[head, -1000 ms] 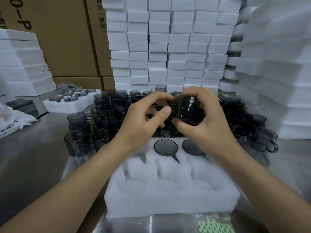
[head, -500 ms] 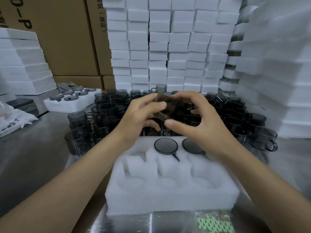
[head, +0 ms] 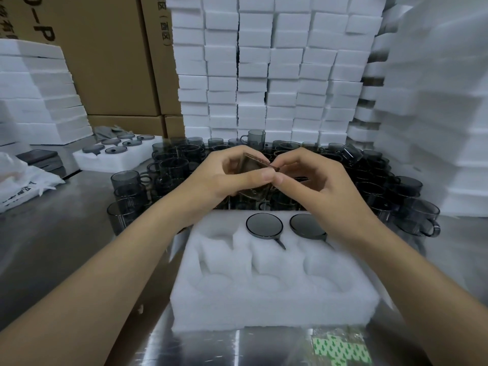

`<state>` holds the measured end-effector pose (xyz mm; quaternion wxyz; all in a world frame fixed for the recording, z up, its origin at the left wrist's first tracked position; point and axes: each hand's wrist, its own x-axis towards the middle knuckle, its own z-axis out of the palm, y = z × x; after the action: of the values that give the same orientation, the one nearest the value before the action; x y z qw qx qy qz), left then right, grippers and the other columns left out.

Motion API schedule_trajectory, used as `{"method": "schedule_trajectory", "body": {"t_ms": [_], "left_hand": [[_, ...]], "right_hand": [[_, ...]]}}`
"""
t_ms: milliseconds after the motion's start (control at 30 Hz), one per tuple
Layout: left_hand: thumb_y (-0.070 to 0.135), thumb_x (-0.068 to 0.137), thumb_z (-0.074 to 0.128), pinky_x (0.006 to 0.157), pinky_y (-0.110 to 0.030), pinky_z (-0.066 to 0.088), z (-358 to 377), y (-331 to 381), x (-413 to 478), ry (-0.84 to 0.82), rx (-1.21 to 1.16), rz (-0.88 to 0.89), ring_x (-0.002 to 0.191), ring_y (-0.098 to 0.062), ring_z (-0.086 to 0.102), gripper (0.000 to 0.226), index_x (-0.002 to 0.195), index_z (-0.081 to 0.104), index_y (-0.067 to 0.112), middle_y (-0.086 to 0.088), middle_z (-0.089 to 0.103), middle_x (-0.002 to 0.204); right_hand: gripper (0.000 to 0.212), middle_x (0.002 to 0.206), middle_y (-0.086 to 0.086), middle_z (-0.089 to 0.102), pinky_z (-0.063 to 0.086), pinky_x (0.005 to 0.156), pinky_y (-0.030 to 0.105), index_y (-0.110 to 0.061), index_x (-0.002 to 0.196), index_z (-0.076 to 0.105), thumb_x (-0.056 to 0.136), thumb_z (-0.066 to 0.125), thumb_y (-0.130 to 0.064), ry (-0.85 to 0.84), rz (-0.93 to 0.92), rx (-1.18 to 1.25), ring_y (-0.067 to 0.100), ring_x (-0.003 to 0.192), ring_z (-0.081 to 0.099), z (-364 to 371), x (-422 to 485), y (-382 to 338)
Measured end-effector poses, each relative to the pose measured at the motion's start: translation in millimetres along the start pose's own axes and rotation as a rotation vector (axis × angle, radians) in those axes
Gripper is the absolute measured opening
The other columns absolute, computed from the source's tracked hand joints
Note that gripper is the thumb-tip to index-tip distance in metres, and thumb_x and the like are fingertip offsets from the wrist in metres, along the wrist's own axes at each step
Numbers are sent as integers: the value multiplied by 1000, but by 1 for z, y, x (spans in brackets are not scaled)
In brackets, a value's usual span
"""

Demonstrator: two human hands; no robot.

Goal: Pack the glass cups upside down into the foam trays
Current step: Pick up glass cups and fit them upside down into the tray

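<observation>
Steel tabletop (head: 66,247), brushed and reflective, sits under everything. At the near edge on the right is a crinkled clear film bag with green print (head: 340,350).

Next back is the white foam tray (head: 274,307): a rectangular block with a soft, slightly fuzzy surface and round pockets in two rows of three, with narrow slots for the handles. Only the back-middle and back-right pockets are filled. The middle packed cup (head: 264,225) and right packed cup (head: 307,225) sit upside down, flat dark round bases up, thin handles lying in the slots toward the front.

Above the tray's back edge, the held cup (head: 253,178) is in mid-air and tilted. It is smoked grey glass, see-through and straight-walled. The left hand (head: 224,178) is curled round its body with the thumb across the near side. The right hand (head: 317,180) pinches the cup's edge between thumb and forefinger, right beside the left thumb tip, with the other fingers loosely bent. Can't tell where the handle points.

Behind the hands, loose cups (head: 171,165) stand in a dense cluster. They are the same smoked glass, cylinders with loop handles, mostly upright and touching.

Far left is a second foam tray (head: 87,158) holding inverted cups, near a white printed plastic bag (head: 23,186).

At the back, stacked foam trays (head: 264,75) form a blocky white wall, with more at both sides. Brown cardboard cartons (head: 111,62) with black print stand to the left.
</observation>
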<state>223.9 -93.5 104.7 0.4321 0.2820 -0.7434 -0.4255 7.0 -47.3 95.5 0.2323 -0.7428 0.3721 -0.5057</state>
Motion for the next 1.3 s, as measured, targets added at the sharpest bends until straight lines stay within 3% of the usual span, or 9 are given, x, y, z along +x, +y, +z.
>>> {"method": "schedule_trajectory", "body": {"t_ms": [67, 233, 367, 500, 600, 700, 867, 1167, 1300], "left_hand": [[48, 81, 84, 78, -16, 53, 2, 2, 0, 21, -2, 29, 87, -4, 69, 37, 106, 75, 22, 11, 73, 91], [50, 64, 98, 75, -41, 53, 10, 1, -3, 103, 245, 114, 81, -16, 61, 62, 108, 65, 22, -12, 68, 94], [38, 63, 97, 69, -26, 43, 25, -6, -4, 109, 246, 175, 78, -12, 51, 66, 112, 53, 27, 10, 57, 87], [42, 63, 99, 70, -14, 45, 18, -8, -3, 20, 265, 101, 84, -6, 59, 83, 128, 46, 39, 3, 61, 103], [46, 72, 87, 75, -20, 50, 6, -2, -3, -99, 164, 28, 95, -13, 69, 85, 143, 38, 44, -5, 65, 115], [34, 80, 70, 77, -35, 48, 1, -2, 0, -9, 121, 33, 98, -29, 70, 70, 142, 40, 42, -3, 70, 109], [25, 87, 64, 75, -36, 46, 2, -10, 2, 72, 100, 23, 90, -15, 71, 55, 138, 49, 36, 9, 72, 97], [44, 81, 68, 67, -17, 47, 3, -9, 1, 27, 124, 21, 88, -11, 72, 49, 129, 64, 35, 15, 73, 99], [27, 89, 66, 69, -12, 48, 4, -9, 1, 28, 100, 32, 86, -11, 72, 39, 128, 67, 25, 11, 72, 96]], "right_hand": [[15, 109, -2, 78, 55, 97, 56, -20, 111, 75, 103, 70, -31, -5, -11, -20, 19, 108, 73, 0, -1, -3], [41, 97, -3, 76, 50, 76, 17, -23, 102, 77, 92, 61, -60, 13, 31, 28, 8, 88, 69, 1, 1, -10], [53, 97, -2, 75, 63, 78, 41, -35, 111, 67, 69, 85, -63, 47, 143, 3, 28, 88, 72, 7, -1, -5], [44, 95, 1, 77, 63, 82, 51, -32, 110, 75, 73, 86, -53, 49, 148, -48, 31, 90, 73, 4, 2, -7], [35, 104, 1, 78, 60, 82, 43, -32, 114, 78, 81, 77, -45, -67, 214, -26, 19, 93, 73, -23, 6, -11], [38, 115, -1, 78, 55, 94, 40, -33, 119, 79, 81, 79, -37, -313, 273, 3, 13, 108, 73, -54, 4, -16], [60, 112, 17, 71, 54, 88, 25, -16, 127, 75, 75, 93, -39, -791, 324, 92, 22, 107, 67, -78, -2, -22], [56, 97, 2, 67, 49, 76, 18, -12, 118, 76, 73, 95, -39, -840, 353, 101, 12, 86, 59, -83, -2, -20], [59, 105, 9, 65, 44, 74, 43, -18, 117, 75, 67, 101, -37, -890, 380, 34, 30, 88, 50, -75, -4, -23]]}}
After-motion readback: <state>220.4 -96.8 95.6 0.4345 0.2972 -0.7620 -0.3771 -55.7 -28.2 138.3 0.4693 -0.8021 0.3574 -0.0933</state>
